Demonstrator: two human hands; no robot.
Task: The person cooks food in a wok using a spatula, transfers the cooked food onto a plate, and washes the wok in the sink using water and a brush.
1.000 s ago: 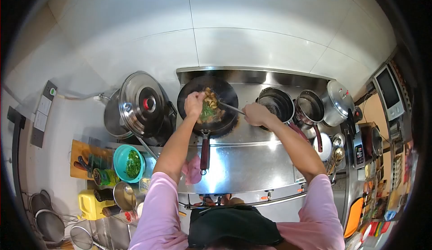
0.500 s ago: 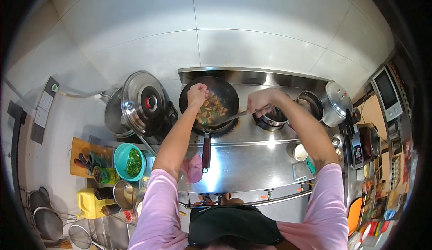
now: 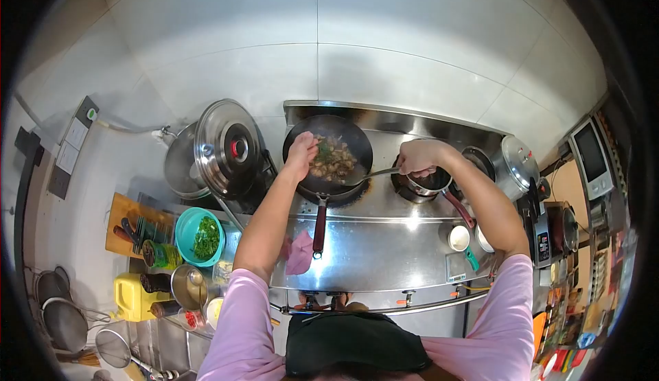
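A dark frying pan [image 3: 358, 136] with a brown handle sits on the stove. Chopped food [image 3: 334, 163], browned pieces with a bit of green, lies inside it. Over the pan's left side is my left hand [image 3: 301, 156], its fingers curled together; whether anything is in them cannot be made out. My right hand [image 3: 420, 156] grips the handle of a metal spatula [image 3: 379, 173], whose blade end reaches into the pan's right side. Below my right hand stands a small saucepan [image 3: 430, 186] with a dark red handle.
A large steel lid [image 3: 220, 130] leans at the left near a pot [image 3: 180, 168]. A teal bowl [image 3: 185, 233] of chopped greens, a yellow jug [image 3: 134, 297] and a knife block stand lower left. A pink cloth [image 3: 300, 253] lies on the counter. At right is a pressure cooker [image 3: 518, 161].
The spatula blade has moved up and right in the pan, and the food lies rearranged, with green now near my left hand. The whole view has shifted slightly.
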